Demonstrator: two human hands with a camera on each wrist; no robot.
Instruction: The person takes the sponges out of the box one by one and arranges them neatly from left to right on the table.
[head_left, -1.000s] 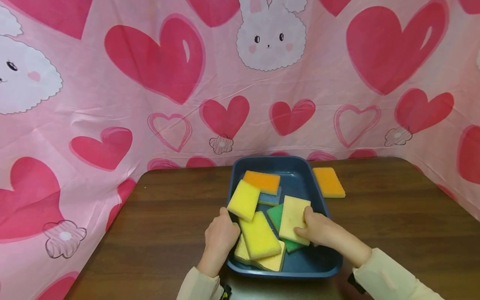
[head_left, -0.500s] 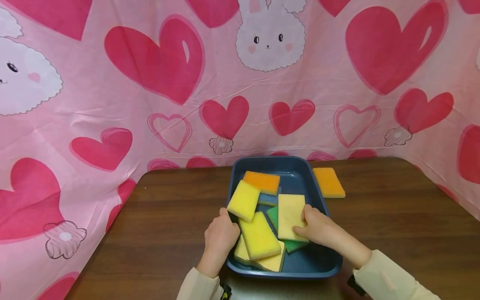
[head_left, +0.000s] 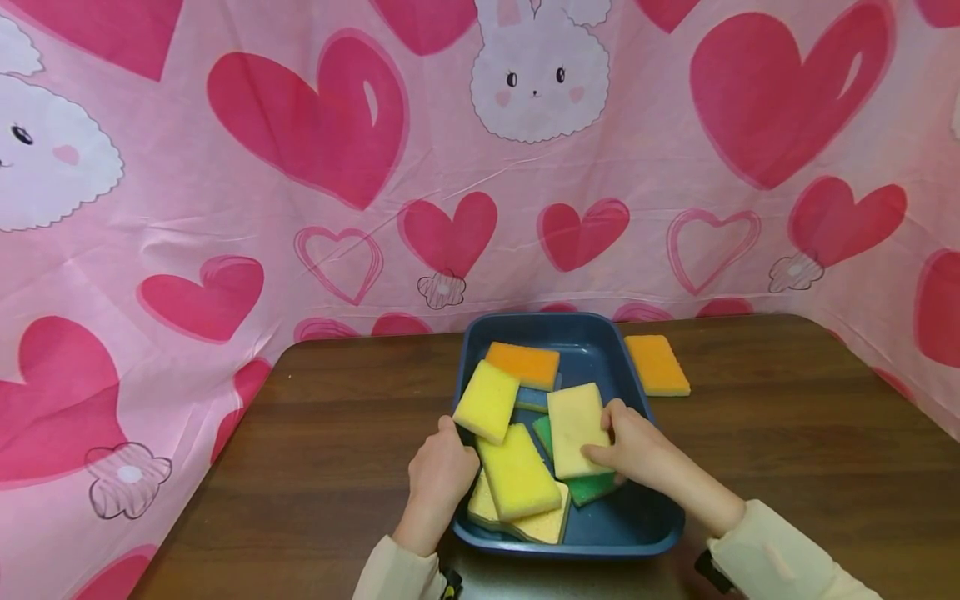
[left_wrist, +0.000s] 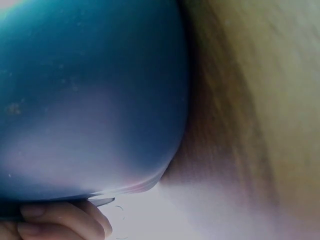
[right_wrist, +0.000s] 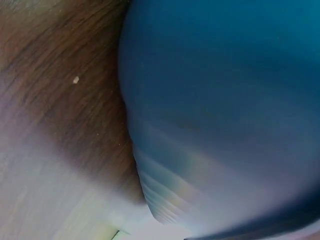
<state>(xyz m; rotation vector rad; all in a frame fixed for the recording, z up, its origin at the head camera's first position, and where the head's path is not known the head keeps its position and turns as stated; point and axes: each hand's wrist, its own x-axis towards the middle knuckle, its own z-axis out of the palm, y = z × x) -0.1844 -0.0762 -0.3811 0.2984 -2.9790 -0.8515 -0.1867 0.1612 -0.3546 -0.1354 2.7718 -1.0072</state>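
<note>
My right hand point(head_left: 637, 446) pinches a pale yellow sponge point(head_left: 576, 429) by its right edge, over the dark blue tray point(head_left: 637, 521). Beneath that sponge a green sponge point(head_left: 588, 490) is partly covered. On the tray's left side, my left hand point(head_left: 442, 462) grips the rim; curled fingers point(left_wrist: 70, 220) show below the rim in the left wrist view. Close to this hand lie a bright yellow sponge point(head_left: 519, 475) and another yellow sponge point(head_left: 487, 402), the latter overlapping the tray's left wall. The right wrist view is filled mostly by the tray's outer wall point(right_wrist: 225, 110), hiding the right hand.
Farther back in the tray, an orange sponge point(head_left: 523, 364) lies over a blue one point(head_left: 532, 399). Pale yellow sponges point(head_left: 551, 523) sit at its front left. Outside the tray, another orange sponge point(head_left: 657, 365) rests on the wooden table point(head_left: 360, 417). A pink heart-print cloth point(head_left: 450, 150) hangs behind.
My right hand has shifted the pale yellow sponge slightly left and away from me, turning it a little, so more of the green sponge's near end shows. The left hand stays at the rim.
</note>
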